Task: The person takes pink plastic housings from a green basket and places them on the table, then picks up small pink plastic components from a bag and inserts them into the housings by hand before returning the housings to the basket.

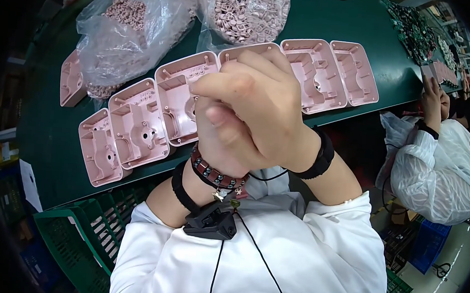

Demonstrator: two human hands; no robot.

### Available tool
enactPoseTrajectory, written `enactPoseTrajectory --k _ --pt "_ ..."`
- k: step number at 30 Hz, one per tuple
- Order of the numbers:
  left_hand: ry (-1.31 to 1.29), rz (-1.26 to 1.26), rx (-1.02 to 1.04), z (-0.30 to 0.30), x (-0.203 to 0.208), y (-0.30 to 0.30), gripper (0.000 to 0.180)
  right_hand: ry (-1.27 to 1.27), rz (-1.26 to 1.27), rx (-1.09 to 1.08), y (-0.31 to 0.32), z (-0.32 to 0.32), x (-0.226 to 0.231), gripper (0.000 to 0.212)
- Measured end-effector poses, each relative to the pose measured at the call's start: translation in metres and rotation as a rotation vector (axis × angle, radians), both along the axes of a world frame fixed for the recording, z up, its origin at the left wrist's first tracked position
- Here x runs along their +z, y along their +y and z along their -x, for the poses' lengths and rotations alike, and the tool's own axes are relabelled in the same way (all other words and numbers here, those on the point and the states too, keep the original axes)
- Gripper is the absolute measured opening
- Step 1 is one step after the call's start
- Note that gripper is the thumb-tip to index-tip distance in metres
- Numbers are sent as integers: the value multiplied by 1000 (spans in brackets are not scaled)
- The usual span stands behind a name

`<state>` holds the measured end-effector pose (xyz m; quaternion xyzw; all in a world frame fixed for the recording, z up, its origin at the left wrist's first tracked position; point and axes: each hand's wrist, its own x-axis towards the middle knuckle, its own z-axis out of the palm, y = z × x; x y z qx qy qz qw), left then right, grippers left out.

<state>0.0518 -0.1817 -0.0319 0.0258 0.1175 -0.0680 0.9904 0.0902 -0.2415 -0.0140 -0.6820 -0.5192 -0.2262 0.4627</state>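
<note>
Six pink housings (129, 121) in row on table (400, 79); right grip (271, 103) curled above middle ones, left grip (213, 147) mostly hidden. Can't tell if either holds anything.

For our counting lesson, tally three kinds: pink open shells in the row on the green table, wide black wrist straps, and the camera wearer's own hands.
Pink open shells in the row: 6, some partly hidden
Wide black wrist straps: 2
Wearer's own hands, left hand and right hand: 2
Total: 10
</note>
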Motion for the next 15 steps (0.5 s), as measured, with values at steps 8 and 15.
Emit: enactPoseTrajectory --k 8,15 --pt "348 -26 60 -9 1 7 26 47 -259 80 -5 -18 -2 21" --pt "142 -293 -29 0 -4 15 32 317 -399 136 2 2 6 22"
